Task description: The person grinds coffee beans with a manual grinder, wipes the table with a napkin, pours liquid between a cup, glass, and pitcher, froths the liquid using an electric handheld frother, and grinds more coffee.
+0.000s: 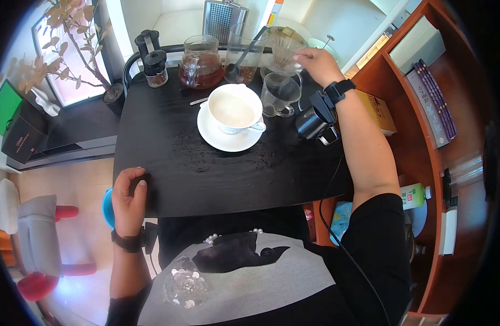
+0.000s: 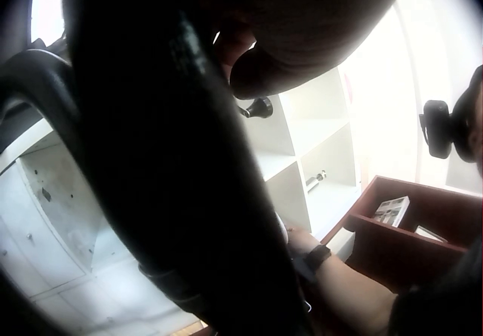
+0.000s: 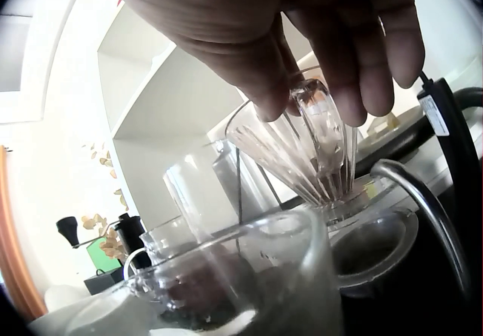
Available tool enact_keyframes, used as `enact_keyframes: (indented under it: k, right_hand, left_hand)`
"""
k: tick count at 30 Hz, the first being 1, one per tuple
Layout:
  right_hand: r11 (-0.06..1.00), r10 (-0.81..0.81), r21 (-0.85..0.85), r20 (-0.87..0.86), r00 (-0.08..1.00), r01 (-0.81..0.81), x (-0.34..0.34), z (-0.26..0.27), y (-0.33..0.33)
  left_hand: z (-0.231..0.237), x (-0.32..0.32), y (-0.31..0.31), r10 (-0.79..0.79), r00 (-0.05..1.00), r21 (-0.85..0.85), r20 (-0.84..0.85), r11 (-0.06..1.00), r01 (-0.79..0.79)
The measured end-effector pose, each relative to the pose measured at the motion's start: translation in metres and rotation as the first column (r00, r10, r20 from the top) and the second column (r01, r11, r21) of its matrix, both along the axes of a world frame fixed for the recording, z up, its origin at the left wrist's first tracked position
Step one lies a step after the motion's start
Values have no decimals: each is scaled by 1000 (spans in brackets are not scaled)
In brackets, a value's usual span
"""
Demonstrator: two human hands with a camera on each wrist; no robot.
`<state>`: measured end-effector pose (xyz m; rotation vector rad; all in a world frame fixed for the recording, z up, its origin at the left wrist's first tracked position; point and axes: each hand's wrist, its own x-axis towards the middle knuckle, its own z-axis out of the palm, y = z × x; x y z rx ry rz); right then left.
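Note:
At the back right of the table my right hand (image 1: 319, 64) pinches the handle (image 3: 321, 121) of a ribbed clear glass coffee dripper (image 1: 283, 51) between thumb and fingers. In the right wrist view the dripper stands upright over a stand with a curved metal tube (image 3: 430, 208). Just in front of it is a clear glass cup (image 1: 279, 96). My left hand (image 1: 129, 201) rests at the table's left front edge with loosely bent fingers, holding nothing. A white cup (image 1: 233, 107) with pale contents sits on a white saucer (image 1: 228, 142) mid-table.
Along the back stand a glass jug (image 1: 201, 65) of amber liquid, a glass container (image 1: 243, 57) with a black spoon, and a hand grinder (image 1: 154, 66). A dark metal pitcher (image 1: 308, 125) is near the right forearm. A wooden shelf (image 1: 424, 157) borders the right side.

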<state>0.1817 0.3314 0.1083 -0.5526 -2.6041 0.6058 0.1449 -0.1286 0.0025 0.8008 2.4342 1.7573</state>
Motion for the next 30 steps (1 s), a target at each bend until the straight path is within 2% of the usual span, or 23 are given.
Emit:
enact_keyframes:
  k: [8, 10, 16, 22, 24, 30]
  right_hand:
    - [999, -25, 31, -74, 997, 28, 29, 11, -11]
    - [1000, 13, -13, -122, 992, -15, 30, 4, -6]
    - [994, -22, -107, -181, 983, 3, 21, -3, -6]
    - [982, 8, -180, -275, 961, -60, 38, 17, -22]
    - [985, 13, -163, -278, 960, -60, 49, 23, -34]
    - [983, 184, 26, -233, 955, -183, 72, 18, -61]
  left_hand:
    - [-3, -1, 1, 2, 1000, -29, -7, 1000, -3]
    - [-4, -1, 1, 12, 1000, -29, -27, 999, -13]
    - [-3, 0, 2, 24, 999, -44, -38, 999, -25]
    - [-1, 0, 3, 33, 998, -85, -61, 996, -38]
    - [-1, 0, 3, 29, 998, -83, -63, 996, -34]
    - [-2, 0, 3, 26, 998, -73, -60, 997, -30]
